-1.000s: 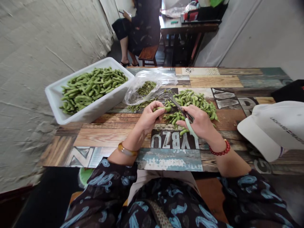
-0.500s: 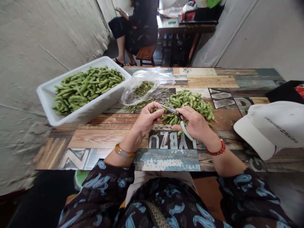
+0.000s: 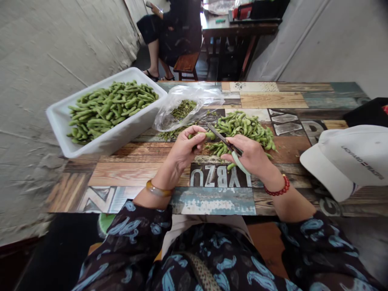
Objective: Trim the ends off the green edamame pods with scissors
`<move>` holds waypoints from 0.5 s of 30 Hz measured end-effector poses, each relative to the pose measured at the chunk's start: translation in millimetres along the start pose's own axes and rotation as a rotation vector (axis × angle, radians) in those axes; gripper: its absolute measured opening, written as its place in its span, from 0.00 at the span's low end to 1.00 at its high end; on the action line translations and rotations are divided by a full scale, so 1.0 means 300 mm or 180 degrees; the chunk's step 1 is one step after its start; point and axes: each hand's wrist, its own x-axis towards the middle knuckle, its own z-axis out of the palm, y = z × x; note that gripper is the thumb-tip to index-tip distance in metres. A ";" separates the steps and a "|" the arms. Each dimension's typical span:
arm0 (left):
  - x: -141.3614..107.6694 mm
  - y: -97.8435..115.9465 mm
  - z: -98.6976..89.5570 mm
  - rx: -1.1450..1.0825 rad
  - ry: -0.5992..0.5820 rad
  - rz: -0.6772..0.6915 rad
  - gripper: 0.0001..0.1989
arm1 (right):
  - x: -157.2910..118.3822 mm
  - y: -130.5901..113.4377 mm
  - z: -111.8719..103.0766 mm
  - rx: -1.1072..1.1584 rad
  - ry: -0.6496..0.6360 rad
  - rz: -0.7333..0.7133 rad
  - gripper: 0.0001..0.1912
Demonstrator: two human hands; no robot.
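Between the thumb and fingers of my left hand (image 3: 188, 146) is a green edamame pod (image 3: 209, 136), its free end pointing right. My right hand (image 3: 249, 154) grips scissors (image 3: 222, 139) with pale green handles. Their blades look closed and point up-left, the tips close to the pod. Behind and beneath the scissors spreads a loose pile of edamame pods (image 3: 257, 131) on the table. A clear plastic bag (image 3: 209, 97) with small green trimmings (image 3: 183, 109) lies beyond my left hand.
A white plastic tub (image 3: 121, 125) heaped with pods stands at the left of the patchwork-patterned table (image 3: 127, 173). On the right rests a white cap (image 3: 348, 161). Past the table, a person (image 3: 182, 36) sits on a wooden stool (image 3: 187, 62) near another table (image 3: 239, 29).
The scissor blades, parted before, now look closed. More of the pod shows beyond my left fingertips. The whole view has shifted slightly.
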 end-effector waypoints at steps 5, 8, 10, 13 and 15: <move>0.008 0.030 -0.011 -0.0249 0.0176 0.0026 0.18 | 0.006 0.017 -0.010 -0.0138 0.0393 0.0223 0.23; 0.008 0.029 -0.010 -0.0183 0.0164 -0.0162 0.20 | 0.009 0.026 -0.013 -0.0131 0.0493 0.0276 0.24; 0.010 0.013 -0.006 0.0045 0.0092 -0.0229 0.19 | 0.008 0.029 -0.010 -0.0114 0.0493 0.0239 0.24; 0.023 -0.030 0.004 0.0965 0.0009 0.0089 0.12 | 0.006 0.033 -0.002 -0.0140 0.0467 0.0203 0.24; 0.037 -0.062 0.013 0.1901 -0.0030 0.0554 0.07 | 0.005 0.034 0.001 -0.0178 0.0438 0.0207 0.24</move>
